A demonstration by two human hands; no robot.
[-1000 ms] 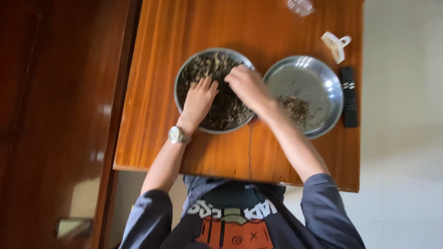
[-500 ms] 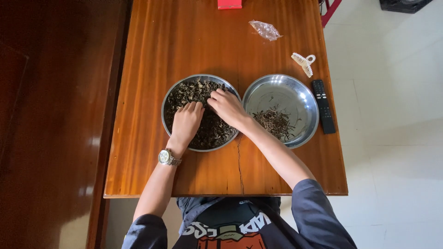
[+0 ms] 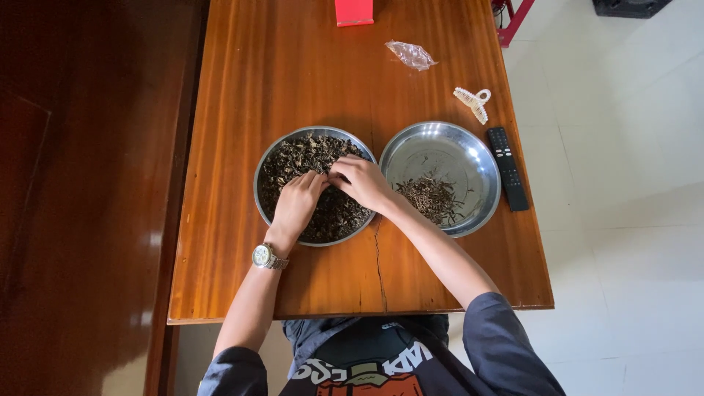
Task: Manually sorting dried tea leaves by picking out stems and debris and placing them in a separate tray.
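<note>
A round steel bowl (image 3: 265, 163) on the wooden table holds a heap of dark dried leaves (image 3: 293, 155). Both hands rest in that heap, fingertips meeting near its middle. My left hand (image 3: 297, 204), with a metal watch on the wrist, lies palm down on the leaves. My right hand (image 3: 361, 182) reaches across from the right, fingers bent and pinching at the leaves. To the right, touching the first, a second steel bowl (image 3: 469, 150) holds a small pile of thin brown stems (image 3: 433, 198).
A black remote control (image 3: 507, 168) lies right of the second bowl, a cream hair claw clip (image 3: 473, 103) behind it. A crumpled clear plastic bag (image 3: 411, 54) and a red box (image 3: 353, 11) sit at the table's far end. White tiled floor lies to the right.
The view has tilted so more of the table's far end shows. The right hand has slid from the bowl's upper rim toward its middle, close to the left hand.
</note>
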